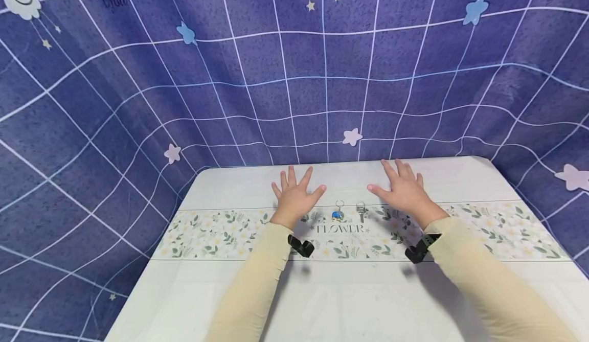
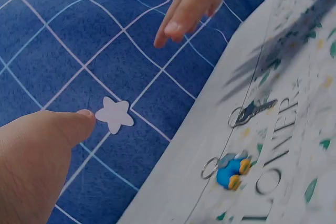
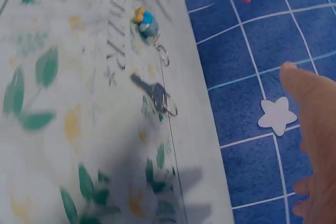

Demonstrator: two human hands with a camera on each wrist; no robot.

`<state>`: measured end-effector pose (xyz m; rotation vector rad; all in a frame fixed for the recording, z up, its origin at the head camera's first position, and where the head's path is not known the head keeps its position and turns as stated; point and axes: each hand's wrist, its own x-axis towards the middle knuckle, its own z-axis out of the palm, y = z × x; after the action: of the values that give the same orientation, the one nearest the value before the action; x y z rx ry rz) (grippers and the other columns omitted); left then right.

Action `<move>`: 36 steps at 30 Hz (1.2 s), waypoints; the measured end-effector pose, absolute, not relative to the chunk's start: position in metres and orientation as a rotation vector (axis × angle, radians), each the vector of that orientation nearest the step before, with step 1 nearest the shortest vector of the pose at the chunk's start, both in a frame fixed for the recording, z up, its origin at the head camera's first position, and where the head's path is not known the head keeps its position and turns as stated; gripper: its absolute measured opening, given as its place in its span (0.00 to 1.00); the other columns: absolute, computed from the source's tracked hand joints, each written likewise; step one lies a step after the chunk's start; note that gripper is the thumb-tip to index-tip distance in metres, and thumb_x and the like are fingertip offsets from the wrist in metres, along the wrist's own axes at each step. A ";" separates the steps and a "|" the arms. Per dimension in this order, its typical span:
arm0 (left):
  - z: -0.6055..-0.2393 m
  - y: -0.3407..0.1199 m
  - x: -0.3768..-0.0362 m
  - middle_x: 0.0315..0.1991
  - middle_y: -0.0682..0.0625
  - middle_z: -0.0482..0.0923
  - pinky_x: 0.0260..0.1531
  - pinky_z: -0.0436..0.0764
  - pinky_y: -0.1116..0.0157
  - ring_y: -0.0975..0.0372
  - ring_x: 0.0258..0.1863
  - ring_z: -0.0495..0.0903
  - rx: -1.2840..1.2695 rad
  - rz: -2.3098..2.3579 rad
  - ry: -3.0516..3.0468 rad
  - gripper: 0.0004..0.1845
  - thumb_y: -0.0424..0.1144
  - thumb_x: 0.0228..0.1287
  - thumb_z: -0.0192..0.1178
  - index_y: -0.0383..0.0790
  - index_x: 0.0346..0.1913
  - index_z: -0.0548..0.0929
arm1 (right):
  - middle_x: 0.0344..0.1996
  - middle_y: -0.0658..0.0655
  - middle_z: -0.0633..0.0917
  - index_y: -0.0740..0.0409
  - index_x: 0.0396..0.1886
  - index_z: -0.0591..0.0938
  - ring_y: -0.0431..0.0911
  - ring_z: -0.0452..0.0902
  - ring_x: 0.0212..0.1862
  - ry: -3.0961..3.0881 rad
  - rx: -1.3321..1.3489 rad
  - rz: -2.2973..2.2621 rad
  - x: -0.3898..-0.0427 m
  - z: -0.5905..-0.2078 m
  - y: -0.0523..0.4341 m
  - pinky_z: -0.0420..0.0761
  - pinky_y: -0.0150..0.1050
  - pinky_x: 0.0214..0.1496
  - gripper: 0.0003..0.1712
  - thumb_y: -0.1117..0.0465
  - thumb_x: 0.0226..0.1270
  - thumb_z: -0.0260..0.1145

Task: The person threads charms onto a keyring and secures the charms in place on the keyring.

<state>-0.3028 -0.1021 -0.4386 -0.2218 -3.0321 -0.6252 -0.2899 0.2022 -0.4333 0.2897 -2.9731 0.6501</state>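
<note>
Both sleeves reach forward from nearest the camera, and at their ends my left hand (image 1: 294, 195) and right hand (image 1: 405, 191) hover flat over the tabletop (image 1: 230, 291), fingers spread and relaxed, grasping nothing. Between my two thumbs, on the upper edge of the floral band printed with the word FLOWER, lie two small things side by side but apart: a blue duck charm on a key ring (image 1: 338, 212), closer to my left hand, and a dark key on its own ring (image 1: 361, 210), closer to my right. Neither hand touches either one. Beyond the far edge of the tabletop hangs the blue checked cloth (image 1: 294, 76) with its pale stars.

I judge this to be the reach before any pickup, with nothing yet lifted. Next, it seems to me, each hand would have to drop inward and pinch its ring or body with thumb and forefinger, since both things lie flat and thin against the tabletop.
</note>
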 end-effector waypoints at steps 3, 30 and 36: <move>-0.443 -0.097 -0.302 0.81 0.37 0.32 0.69 0.29 0.33 0.40 0.78 0.28 -0.232 -0.661 -3.025 0.41 0.75 0.69 0.39 0.64 0.80 0.53 | 0.76 0.76 0.51 0.59 0.81 0.50 0.73 0.42 0.76 -2.945 0.284 0.708 -0.293 -0.441 0.201 0.41 0.77 0.69 0.53 0.29 0.73 0.50; -0.493 -0.061 -0.302 0.74 0.38 0.64 0.68 0.50 0.32 0.36 0.75 0.54 -0.280 -0.788 -2.940 0.17 0.49 0.72 0.60 0.55 0.61 0.82 | 0.66 0.75 0.72 0.62 0.63 0.80 0.69 0.66 0.68 -2.829 0.369 0.780 -0.292 -0.496 0.171 0.62 0.68 0.68 0.22 0.60 0.72 0.65; -0.498 -0.052 -0.299 0.72 0.37 0.66 0.68 0.48 0.30 0.36 0.74 0.55 -0.249 -0.863 -2.928 0.15 0.49 0.72 0.61 0.53 0.57 0.85 | 0.64 0.74 0.74 0.62 0.60 0.82 0.68 0.67 0.67 -2.820 0.391 0.737 -0.290 -0.501 0.167 0.64 0.68 0.67 0.21 0.60 0.71 0.66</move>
<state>-0.2990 -0.0522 -0.4979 -0.2485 -2.9285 -0.8625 -0.2903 0.1672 -0.5006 0.3905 -2.8201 0.7366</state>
